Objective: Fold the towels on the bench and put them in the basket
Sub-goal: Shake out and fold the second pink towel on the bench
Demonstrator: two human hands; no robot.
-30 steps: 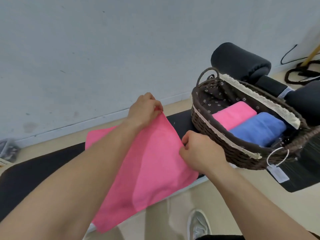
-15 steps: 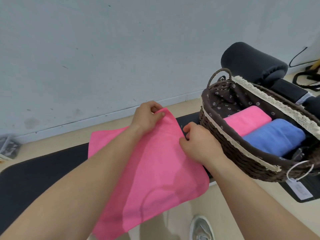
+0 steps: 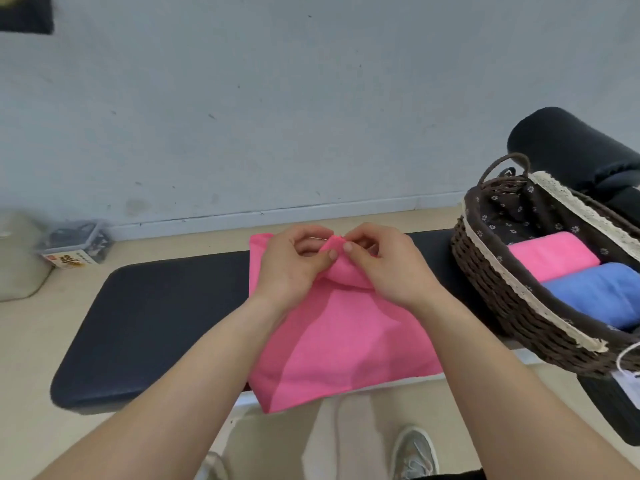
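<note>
Pale grey wall (image 3: 277, 98) and beige floor (image 3: 24, 334) frame a dark padded worktop (image 3: 156, 323) that runs across in front of the person. Both hands meet at the far edge of the pink towel (image 3: 346, 341): the left hand (image 3: 291, 265) and the right hand (image 3: 384, 265) each have thumb and fingers (image 3: 332, 253) pressed together, pinching the same bunched fold of pink cloth between them, knuckles almost touching. Below the fingers the towel lies spread over the worktop, its near edge hanging just past the worktop's front rim. Left of the fingers the worktop is bare dark padding. Right of the fingers, near but apart from the towel, a dark wicker basket (image 3: 491, 306) with a lace-trimmed liner sits on the worktop; inside it a folded pink towel (image 3: 550, 254) lies beside a folded blue towel (image 3: 599, 292), touching. Beyond the basket rests a black cylindrical bolster (image 3: 571, 147). Far left of the fingers, on the floor by the wall, stands a clear plastic box (image 3: 76, 237). Nearer than the fingers, a grey shoe (image 3: 414, 452) shows on the floor.
</note>
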